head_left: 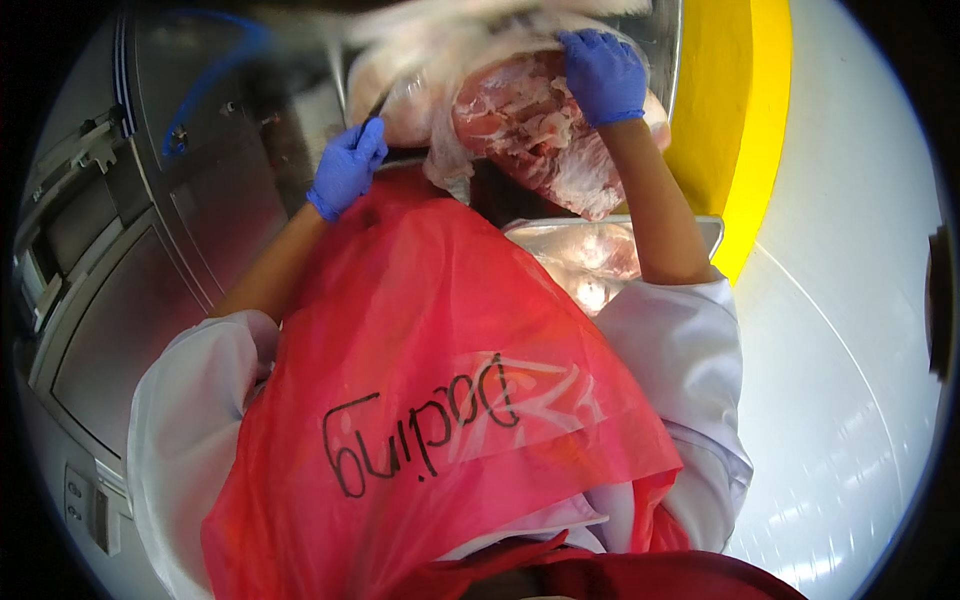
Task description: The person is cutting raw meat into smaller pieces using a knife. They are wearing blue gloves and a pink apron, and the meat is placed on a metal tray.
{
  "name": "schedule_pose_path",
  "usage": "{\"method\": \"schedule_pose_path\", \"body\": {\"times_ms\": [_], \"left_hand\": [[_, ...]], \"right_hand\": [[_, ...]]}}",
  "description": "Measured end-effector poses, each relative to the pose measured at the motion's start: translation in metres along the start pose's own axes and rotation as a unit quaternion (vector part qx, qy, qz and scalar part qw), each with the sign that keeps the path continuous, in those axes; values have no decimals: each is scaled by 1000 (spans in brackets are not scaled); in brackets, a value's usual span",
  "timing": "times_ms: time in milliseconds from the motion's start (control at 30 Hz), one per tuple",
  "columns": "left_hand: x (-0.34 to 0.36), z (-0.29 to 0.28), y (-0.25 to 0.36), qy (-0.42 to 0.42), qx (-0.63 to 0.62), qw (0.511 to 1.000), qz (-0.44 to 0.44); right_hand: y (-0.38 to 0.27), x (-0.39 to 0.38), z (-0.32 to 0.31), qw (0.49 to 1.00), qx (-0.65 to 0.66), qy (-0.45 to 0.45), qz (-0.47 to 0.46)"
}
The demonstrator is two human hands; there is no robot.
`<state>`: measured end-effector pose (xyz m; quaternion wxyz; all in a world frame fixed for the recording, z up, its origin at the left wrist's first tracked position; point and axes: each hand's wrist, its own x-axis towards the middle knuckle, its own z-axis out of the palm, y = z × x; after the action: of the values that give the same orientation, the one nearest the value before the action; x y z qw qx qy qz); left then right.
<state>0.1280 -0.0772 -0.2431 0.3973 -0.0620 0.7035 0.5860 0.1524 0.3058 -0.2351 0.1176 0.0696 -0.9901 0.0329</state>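
Observation:
My left hand, in a blue glove, is closed around the dark handle of what looks like a knife; its far end is hard to make out. My right hand, also gloved in blue, has its fingers curled over the far right edge of a large piece of raw meat. Red flesh with pale fat faces up on this piece. A loose flap of pale skin hangs at its left side, beside a rounded pale piece. Farther up, pale shapes are smeared by blur.
A metal tray with pale pieces of meat sits close to my body, below the large piece. A yellow band runs along the right. Stainless-steel equipment stands at the left, with a blurred blue curve near it.

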Motion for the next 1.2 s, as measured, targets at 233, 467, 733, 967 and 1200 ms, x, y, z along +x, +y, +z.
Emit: {"method": "schedule_pose_path", "body": {"times_ms": [233, 467, 733, 967, 1200], "left_hand": [[0, 0, 2, -32, 55, 997, 36], [1, -11, 4, -70, 68, 994, 58], [20, -18, 30, -79, 23, 997, 9], [24, -10, 36, -108, 92, 986, 86], [27, -11, 42, -155, 91, 980, 85]], "right_hand": [[-25, -8, -10, 957, 200, 13, 207], [-67, -23, -31, 926, 298, -32, 227], [-81, -18, -66, 952, 226, -205, 37], [-98, -17, -97, 922, 294, -139, 209], [-102, 27, -137, 795, 364, -92, 477]]}}
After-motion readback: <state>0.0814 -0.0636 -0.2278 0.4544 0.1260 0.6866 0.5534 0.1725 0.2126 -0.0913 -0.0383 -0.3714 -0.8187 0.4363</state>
